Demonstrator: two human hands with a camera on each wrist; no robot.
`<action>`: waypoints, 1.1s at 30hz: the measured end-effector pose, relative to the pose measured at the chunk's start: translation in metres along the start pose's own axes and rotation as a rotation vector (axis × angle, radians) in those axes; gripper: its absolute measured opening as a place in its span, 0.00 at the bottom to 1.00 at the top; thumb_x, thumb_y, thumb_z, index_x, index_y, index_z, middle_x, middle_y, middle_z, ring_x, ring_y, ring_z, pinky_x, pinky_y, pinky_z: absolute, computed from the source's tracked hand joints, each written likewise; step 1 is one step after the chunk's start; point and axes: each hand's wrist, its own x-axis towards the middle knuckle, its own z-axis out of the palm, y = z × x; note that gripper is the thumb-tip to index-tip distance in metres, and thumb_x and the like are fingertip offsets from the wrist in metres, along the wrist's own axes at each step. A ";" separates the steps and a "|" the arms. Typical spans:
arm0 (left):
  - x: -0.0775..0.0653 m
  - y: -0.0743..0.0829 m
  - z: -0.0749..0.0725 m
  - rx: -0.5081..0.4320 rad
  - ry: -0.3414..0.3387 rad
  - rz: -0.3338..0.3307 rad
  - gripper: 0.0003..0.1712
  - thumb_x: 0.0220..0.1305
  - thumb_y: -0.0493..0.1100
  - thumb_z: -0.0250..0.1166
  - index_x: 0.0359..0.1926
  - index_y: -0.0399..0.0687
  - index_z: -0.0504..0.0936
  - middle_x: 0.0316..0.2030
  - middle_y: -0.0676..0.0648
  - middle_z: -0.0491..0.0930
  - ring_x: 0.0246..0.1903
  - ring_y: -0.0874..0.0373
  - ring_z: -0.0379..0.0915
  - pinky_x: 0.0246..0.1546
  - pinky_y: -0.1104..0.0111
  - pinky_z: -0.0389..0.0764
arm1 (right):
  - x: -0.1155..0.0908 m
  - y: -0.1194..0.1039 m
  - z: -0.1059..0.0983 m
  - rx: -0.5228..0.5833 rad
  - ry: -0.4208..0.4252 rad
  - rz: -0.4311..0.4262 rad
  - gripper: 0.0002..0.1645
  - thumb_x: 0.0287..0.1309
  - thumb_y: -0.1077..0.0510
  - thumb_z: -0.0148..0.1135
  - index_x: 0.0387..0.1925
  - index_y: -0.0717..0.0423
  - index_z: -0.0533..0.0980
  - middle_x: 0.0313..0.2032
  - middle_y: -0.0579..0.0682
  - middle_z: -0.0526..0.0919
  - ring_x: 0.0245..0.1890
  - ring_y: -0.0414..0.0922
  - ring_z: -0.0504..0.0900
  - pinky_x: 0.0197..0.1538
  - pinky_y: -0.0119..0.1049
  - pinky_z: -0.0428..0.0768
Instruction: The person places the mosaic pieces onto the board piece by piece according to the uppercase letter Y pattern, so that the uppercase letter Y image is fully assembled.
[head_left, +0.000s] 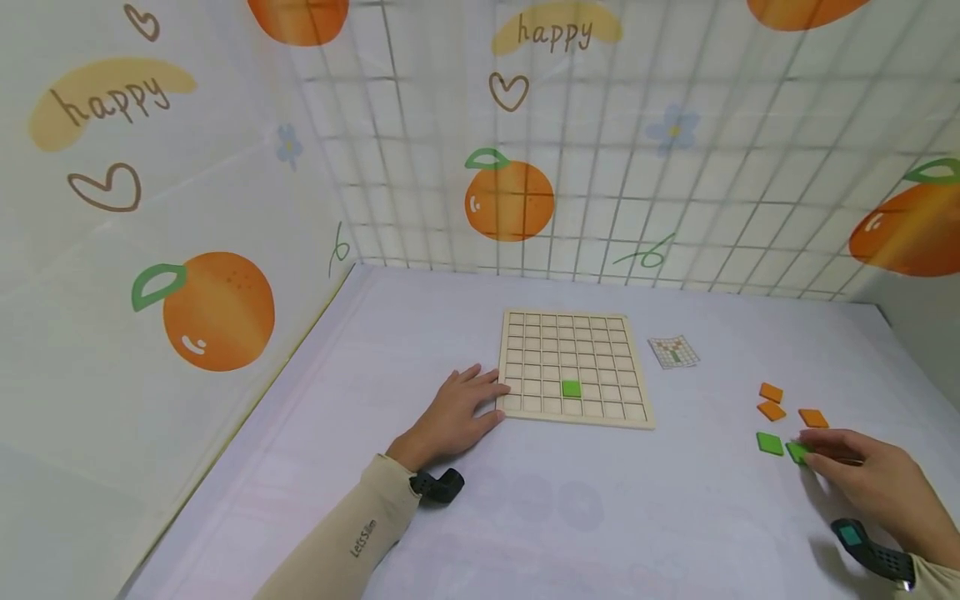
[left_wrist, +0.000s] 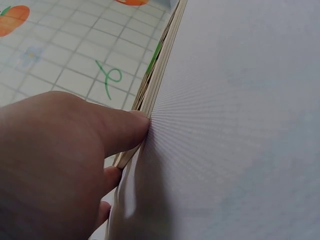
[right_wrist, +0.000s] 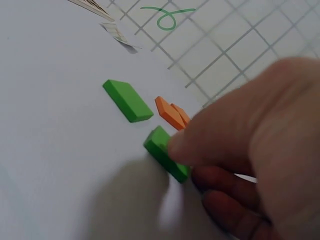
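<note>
A wooden grid board (head_left: 536, 364) lies flat, with one green tile (head_left: 572, 389) in a square near its front edge. My left hand (head_left: 453, 417) rests at the board's left front corner, fingers spread and touching the edge. In the left wrist view, the left thumb (left_wrist: 132, 131) lies against the board's side. Off to the right, my right hand (head_left: 873, 479) pinches a green square tile (right_wrist: 161, 150) between thumb and fingers. Beside it lies another green tile (head_left: 769, 443). Some fingertips of the right hand are hidden behind the tile.
Several orange tiles lie beyond the right hand, among them one orange tile (head_left: 813, 418) close to its fingers. A small pattern card (head_left: 674, 352) with a coloured grid picture lies right of the board. A patterned wall sheet (head_left: 420, 208) stands behind the white table surface (head_left: 525, 517).
</note>
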 end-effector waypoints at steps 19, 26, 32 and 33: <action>0.000 -0.001 0.001 -0.002 0.005 0.003 0.25 0.73 0.53 0.60 0.67 0.55 0.77 0.72 0.47 0.65 0.75 0.46 0.48 0.73 0.47 0.44 | -0.003 -0.006 -0.005 -0.042 -0.030 -0.011 0.24 0.64 0.67 0.62 0.58 0.77 0.70 0.45 0.73 0.76 0.38 0.60 0.75 0.34 0.44 0.84; 0.000 0.001 0.001 0.002 -0.006 -0.001 0.25 0.73 0.53 0.60 0.67 0.55 0.77 0.72 0.48 0.65 0.75 0.46 0.48 0.73 0.46 0.45 | -0.003 -0.007 -0.008 -0.077 -0.061 -0.009 0.24 0.63 0.65 0.64 0.55 0.78 0.72 0.42 0.72 0.78 0.36 0.57 0.74 0.31 0.40 0.81; -0.001 0.003 -0.001 0.013 -0.004 -0.015 0.25 0.72 0.53 0.60 0.66 0.55 0.77 0.72 0.47 0.65 0.75 0.46 0.49 0.73 0.46 0.45 | -0.002 -0.010 -0.006 -0.075 -0.046 0.007 0.23 0.63 0.63 0.65 0.54 0.77 0.74 0.42 0.72 0.78 0.37 0.58 0.73 0.31 0.42 0.81; -0.001 0.002 -0.001 0.014 -0.003 -0.016 0.25 0.72 0.52 0.60 0.67 0.55 0.77 0.72 0.47 0.65 0.75 0.46 0.49 0.73 0.46 0.45 | -0.002 -0.011 -0.006 -0.071 -0.038 0.007 0.23 0.63 0.63 0.66 0.54 0.76 0.74 0.40 0.70 0.78 0.37 0.57 0.72 0.30 0.40 0.80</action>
